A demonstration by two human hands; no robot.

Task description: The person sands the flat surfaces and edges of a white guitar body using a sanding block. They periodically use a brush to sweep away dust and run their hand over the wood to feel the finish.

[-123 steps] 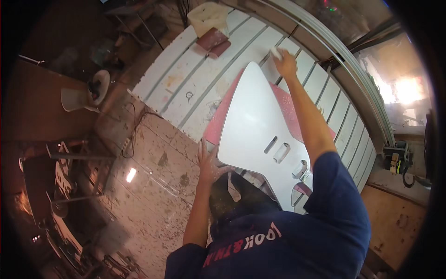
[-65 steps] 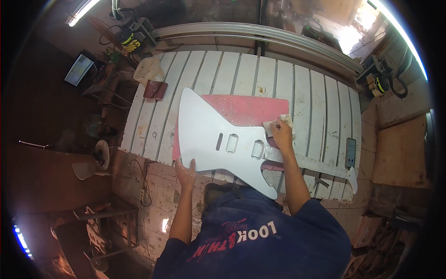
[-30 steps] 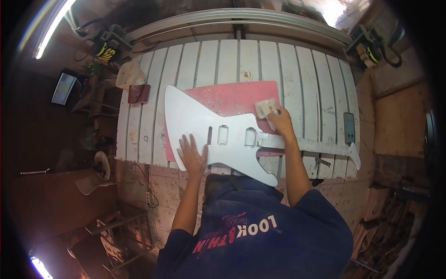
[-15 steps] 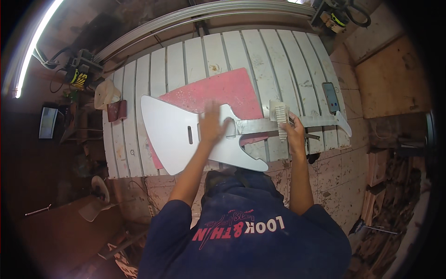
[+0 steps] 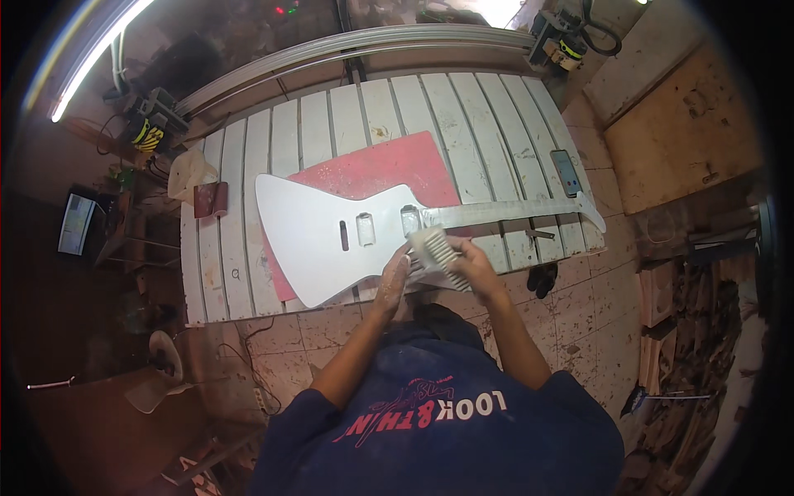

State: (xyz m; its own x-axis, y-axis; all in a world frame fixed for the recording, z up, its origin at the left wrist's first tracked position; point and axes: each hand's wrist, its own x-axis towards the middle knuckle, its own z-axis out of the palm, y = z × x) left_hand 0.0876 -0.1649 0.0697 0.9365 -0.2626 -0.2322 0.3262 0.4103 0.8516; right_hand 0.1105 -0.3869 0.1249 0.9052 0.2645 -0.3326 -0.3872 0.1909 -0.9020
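Note:
A white electric guitar (image 5: 327, 227) with an angular body lies flat, its neck pointing right. Its face has a narrow slot and two squarish cavities. My right hand (image 5: 475, 269) grips a pale block with a ribbed, brush-like side (image 5: 438, 250), held tilted over the near edge of the body below the neck joint. Close by on its left is my left hand (image 5: 394, 283), fingers stretched out and dusted white, beside the block. Whether those fingers touch the block or the body, I cannot tell. The near part of the guitar body is hidden behind both hands.
A pink sheet (image 5: 380, 165) lies under the guitar on a white slatted table (image 5: 310, 124). A dark red roll (image 5: 210, 199) sits at the left end, a phone (image 5: 566, 171) at the right. Near the neck is a small metal strip (image 5: 540, 235). A metal rail (image 5: 372, 43) spans the far side.
My left hand has moved from over the guitar body to its near edge. My right hand has brought the ribbed block left and nearer, away from the neck. The view has shifted slightly.

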